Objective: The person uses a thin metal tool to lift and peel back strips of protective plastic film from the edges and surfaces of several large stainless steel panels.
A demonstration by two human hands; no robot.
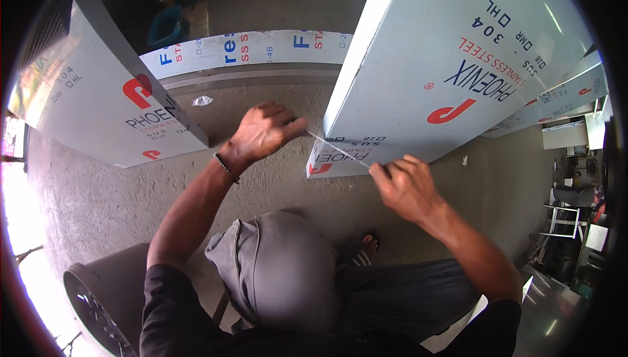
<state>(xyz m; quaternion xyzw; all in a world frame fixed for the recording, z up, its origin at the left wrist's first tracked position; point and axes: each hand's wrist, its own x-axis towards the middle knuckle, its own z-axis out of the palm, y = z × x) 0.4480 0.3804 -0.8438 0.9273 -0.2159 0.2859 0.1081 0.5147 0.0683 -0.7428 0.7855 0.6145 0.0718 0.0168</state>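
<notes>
Between my two hands a thin pale strip [340, 151] is stretched in a slanting line. My left hand [269, 128], with a dark beaded bracelet [227, 168] at the wrist, is closed on its upper left end. Lower down, my right hand [407, 187] pinches the other end. The strip passes in front of the lower corner of a tall metal panel [392, 89], which is covered in printed pale film with red and blue marks. Whether the strip touches the panel, I cannot tell.
A similar film-covered panel [118, 89] stands at the left, joined by a low printed crosspiece [261, 49] at the back. A grey bin [108, 272] stands by my left arm. A crumpled scrap [203, 100] lies on the concrete floor [261, 193]. Clutter and a metal frame [562, 221] are far right.
</notes>
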